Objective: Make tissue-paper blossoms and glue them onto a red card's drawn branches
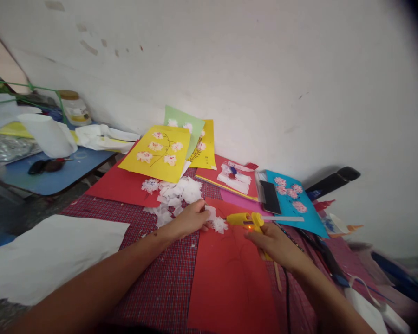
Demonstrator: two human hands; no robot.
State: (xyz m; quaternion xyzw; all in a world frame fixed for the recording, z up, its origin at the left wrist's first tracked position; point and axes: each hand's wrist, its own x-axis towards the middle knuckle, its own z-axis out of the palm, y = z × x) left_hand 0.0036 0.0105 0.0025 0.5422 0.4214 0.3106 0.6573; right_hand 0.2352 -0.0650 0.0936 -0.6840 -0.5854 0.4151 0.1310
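My left hand (195, 215) pinches a small white tissue piece (211, 213) above the upper left edge of a red paper sheet (233, 283). A ruffled white paper flower (219, 225) sits right beside its fingertips. My right hand (273, 243) is wrapped round a yellow glue gun (245, 220), its orange light lit and a clear glue stick (285, 218) sticking out of the back. The gun's nozzle points left, close to the white flower. Faint dark lines run along the red sheet. Left of my left hand lies a heap of white tissue pieces (181, 190).
Yellow sheets with paper flowers (153, 153) and a green sheet (191, 121) lie at the back. A blue flower sheet (282, 178), a dark phone (270, 197) and a black bottle (330, 183) are to the right. A blue stool (55, 178) holds a paper roll (48, 134).
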